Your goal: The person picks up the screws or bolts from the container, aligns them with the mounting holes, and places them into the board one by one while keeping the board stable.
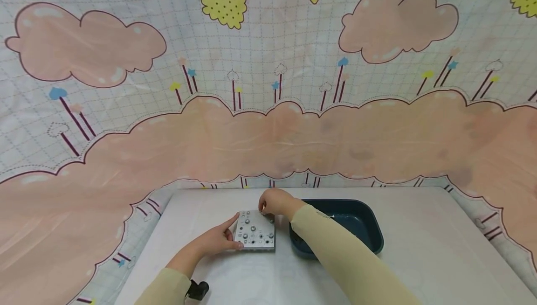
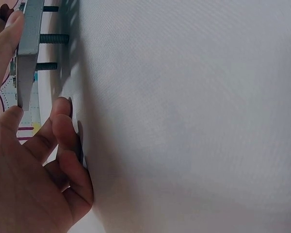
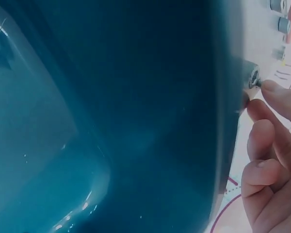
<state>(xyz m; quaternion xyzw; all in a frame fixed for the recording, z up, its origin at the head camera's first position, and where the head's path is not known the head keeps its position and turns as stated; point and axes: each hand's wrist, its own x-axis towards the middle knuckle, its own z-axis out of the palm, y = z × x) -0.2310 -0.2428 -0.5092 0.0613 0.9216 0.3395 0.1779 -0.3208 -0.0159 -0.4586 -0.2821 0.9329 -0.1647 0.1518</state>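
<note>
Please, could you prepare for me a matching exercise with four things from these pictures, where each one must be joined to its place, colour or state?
Things:
1. left hand
2. tray
3. metal block
4. right hand

Place, colour or state:
A. silver-grey, with bolts in it
B. at the far right corner of the metal block
C. grips the metal block at its left side
D. dark blue, open at the top

Right pairs: 1-C, 2-D, 3-A, 4-B
</note>
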